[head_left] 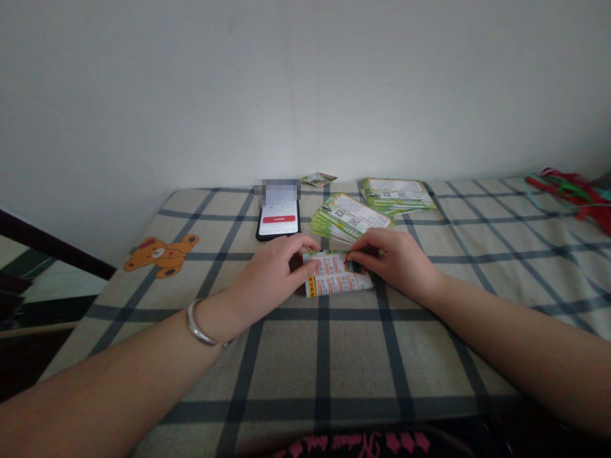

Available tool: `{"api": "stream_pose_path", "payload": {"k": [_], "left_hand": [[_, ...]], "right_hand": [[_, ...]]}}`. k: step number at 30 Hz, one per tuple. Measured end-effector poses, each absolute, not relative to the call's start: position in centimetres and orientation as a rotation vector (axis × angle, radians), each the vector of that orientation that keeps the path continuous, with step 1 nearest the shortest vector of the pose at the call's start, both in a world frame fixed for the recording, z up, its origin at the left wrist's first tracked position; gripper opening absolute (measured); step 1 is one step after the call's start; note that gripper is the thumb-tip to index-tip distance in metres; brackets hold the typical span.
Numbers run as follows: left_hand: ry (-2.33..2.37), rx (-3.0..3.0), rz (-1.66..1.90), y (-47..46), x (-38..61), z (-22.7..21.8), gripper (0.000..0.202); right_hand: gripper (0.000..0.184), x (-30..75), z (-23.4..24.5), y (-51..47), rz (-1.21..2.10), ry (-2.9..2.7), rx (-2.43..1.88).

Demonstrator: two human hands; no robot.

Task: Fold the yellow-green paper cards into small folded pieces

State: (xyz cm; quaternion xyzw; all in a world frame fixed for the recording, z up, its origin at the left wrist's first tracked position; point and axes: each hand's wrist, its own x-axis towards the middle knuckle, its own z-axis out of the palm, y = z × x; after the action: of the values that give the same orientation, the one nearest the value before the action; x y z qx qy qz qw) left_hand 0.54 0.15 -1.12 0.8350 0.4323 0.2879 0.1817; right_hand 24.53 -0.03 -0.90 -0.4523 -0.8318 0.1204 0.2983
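Between my hands is a printed leaflet (331,284), white with orange blocks and a yellow strip at its left end. It looks slightly curved and lies low over the tablecloth. My left hand (284,262) grips its left end between thumb and fingers, and a silver bangle circles that wrist. At the leaflet's right part the fingers of my right hand (394,257) are pinched together, beside a small dark printed patch. The right palm hides part of that end. Just beyond lies a fanned pile of green-and-white leaflets (353,213), close to my right fingertips.
A lit phone (279,216) lies behind my left hand. Another stack of green leaflets (398,193) and a folded leaflet (319,179) are near the wall. A flat bear figure (162,254) is at left, red and green cords (573,191) at right. The checked tablecloth (291,369) has wrinkles.
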Motion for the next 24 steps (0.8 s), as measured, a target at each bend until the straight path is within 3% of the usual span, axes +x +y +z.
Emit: {"api": "stream_pose_path", "payload": {"k": [9, 15, 24], "left_hand": [[1.256, 2.305, 0.847, 0.20, 0.38, -1.28, 0.020], [1.316, 2.282, 0.875, 0.20, 0.23, -1.24, 0.020], [1.357, 2.322, 0.859, 0.30, 0.11, -1.21, 0.019]], "right_hand": [[0.012, 24.77, -1.02, 0.09, 0.337, -2.154, -1.217], [0.030, 24.76, -1.25, -0.17, 0.382, -2.137, -1.314], [0.015, 24.83, -1.62, 0.05, 0.408, -2.058, -1.301]]}}
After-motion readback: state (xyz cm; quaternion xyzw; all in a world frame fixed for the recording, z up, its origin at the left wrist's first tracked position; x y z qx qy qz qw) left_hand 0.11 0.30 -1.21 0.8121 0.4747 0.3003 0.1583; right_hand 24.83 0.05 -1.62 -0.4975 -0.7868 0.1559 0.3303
